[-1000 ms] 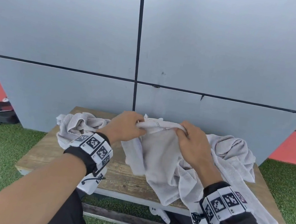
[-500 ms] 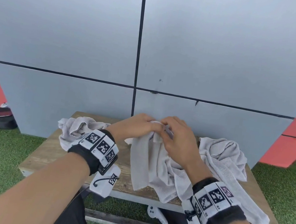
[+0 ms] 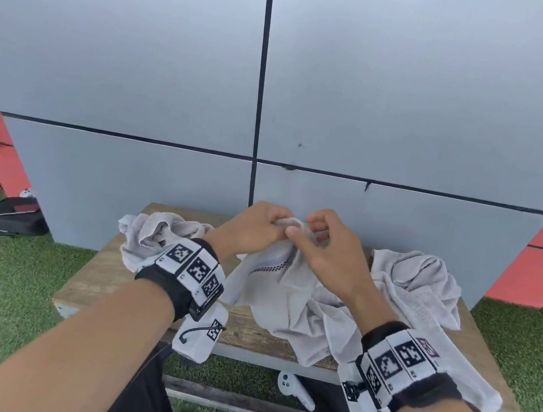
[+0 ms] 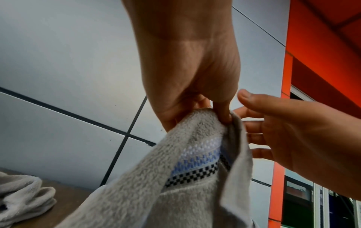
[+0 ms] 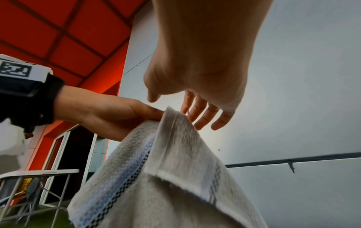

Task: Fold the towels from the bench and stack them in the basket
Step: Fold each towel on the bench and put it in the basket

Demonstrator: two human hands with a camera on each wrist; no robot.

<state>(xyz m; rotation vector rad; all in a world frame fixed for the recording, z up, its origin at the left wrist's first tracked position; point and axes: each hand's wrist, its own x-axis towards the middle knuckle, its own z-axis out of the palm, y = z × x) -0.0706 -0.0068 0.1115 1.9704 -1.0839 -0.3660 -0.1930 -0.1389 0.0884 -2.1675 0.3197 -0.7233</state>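
Note:
A grey towel (image 3: 287, 287) with a blue and black chequered band (image 4: 195, 163) hangs from my left hand (image 3: 253, 227) above the wooden bench (image 3: 98, 276). That hand pinches the towel's gathered top edge (image 5: 171, 123). My right hand (image 3: 323, 244) hovers just beside that edge. Its fingers (image 5: 207, 114) are straight and spread, and it holds nothing. The towel's lower part trails on the bench. Two more crumpled grey towels lie on the bench, one at the left (image 3: 155, 235) and one at the right (image 3: 418, 284). No basket is in view.
A grey panelled wall (image 3: 177, 72) stands right behind the bench, with red panels at both sides. A black case (image 3: 9, 216) and a cord lie on the grass at left. A white controller (image 3: 291, 384) lies under the bench. A folding table (image 5: 39, 174) stands further off.
My hands, spread along the towel's top edge a second ago, have come together. The right hand has let go and opened, and the left hand now holds the gathered edge alone.

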